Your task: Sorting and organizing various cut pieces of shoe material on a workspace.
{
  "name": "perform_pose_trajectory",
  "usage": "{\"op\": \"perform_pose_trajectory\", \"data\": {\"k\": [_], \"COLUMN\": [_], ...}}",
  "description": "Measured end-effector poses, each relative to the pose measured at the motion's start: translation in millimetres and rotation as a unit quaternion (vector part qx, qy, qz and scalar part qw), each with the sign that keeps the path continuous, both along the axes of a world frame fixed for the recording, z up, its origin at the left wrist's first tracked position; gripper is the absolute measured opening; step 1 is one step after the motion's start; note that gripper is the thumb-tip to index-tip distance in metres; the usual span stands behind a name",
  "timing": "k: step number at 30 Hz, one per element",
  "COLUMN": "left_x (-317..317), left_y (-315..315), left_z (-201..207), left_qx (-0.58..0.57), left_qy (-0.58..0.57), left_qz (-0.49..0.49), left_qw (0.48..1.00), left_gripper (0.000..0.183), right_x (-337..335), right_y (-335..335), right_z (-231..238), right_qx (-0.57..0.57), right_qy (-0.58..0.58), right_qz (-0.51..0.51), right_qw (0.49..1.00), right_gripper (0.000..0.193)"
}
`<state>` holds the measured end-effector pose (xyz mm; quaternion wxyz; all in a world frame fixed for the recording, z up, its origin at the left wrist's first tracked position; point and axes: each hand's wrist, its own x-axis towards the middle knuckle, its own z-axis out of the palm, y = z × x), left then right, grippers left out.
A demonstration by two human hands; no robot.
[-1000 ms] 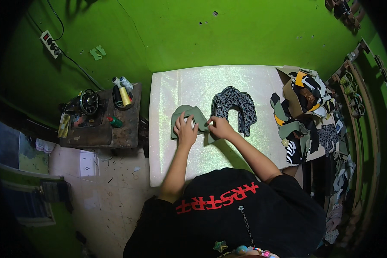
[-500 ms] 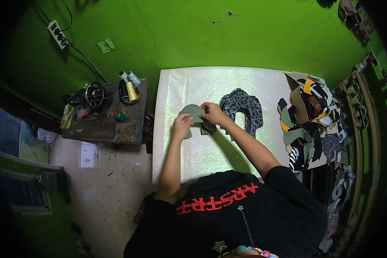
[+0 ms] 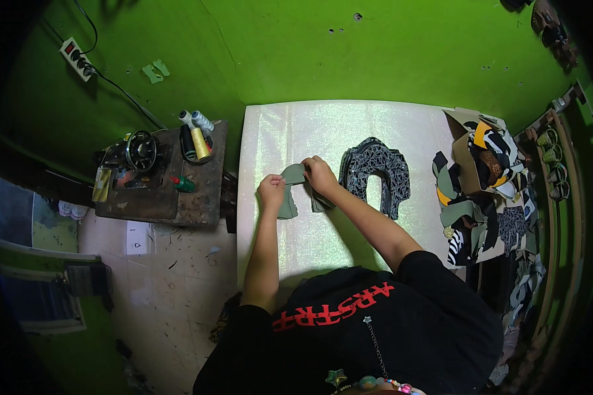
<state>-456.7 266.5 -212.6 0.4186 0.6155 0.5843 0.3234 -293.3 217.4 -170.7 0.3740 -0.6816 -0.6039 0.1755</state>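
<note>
Over the pale shimmering table (image 3: 260, 141), both hands hold a grey-green, curved cut piece of material (image 3: 293, 174). My left hand (image 3: 271, 191) pinches its left side, fingers closed. At its upper right edge, my right hand (image 3: 319, 176) grips with bent fingers. Other grey-green material (image 3: 288, 205) shows below, next to my left hand, and a further part (image 3: 321, 203) lies partly under my right hand. I cannot tell how many layers there are. Just right of my right hand lies a stack of black-and-white patterned U-shaped pieces (image 3: 395, 172).
At the table's right, an open cardboard box (image 3: 464, 164) overflows with coloured scraps, and loose green scraps (image 3: 460, 212) lie in front of it. On the left stand an old sewing machine (image 3: 141, 151) and several thread cones (image 3: 199, 141). A rack with sandals (image 3: 552, 155) is far right.
The grey-green piece has turned and lies straighter between my hands. My left hand has shifted slightly left, and more green material shows below it. The view has shifted a little.
</note>
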Motion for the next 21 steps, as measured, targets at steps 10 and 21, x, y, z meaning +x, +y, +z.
{"op": "perform_pose_trajectory", "data": {"k": [10, 21], "left_x": [3.1, 29.8], "left_y": [0.8, -24.8], "left_z": [-1.9, 30.5], "left_qx": [0.015, 0.170], "left_qy": [0.040, 0.186], "left_qz": [0.002, 0.044], "left_qw": [0.999, 0.967], "left_gripper": [0.012, 0.009], "right_x": [5.5, -7.1], "right_y": [-3.6, -7.5], "right_z": [-10.5, -2.2], "right_qx": [0.028, -0.008], "right_qy": [0.069, -0.120], "right_qz": [-0.015, -0.071], "right_qw": [0.997, 0.990], "right_gripper": [0.024, 0.024]}}
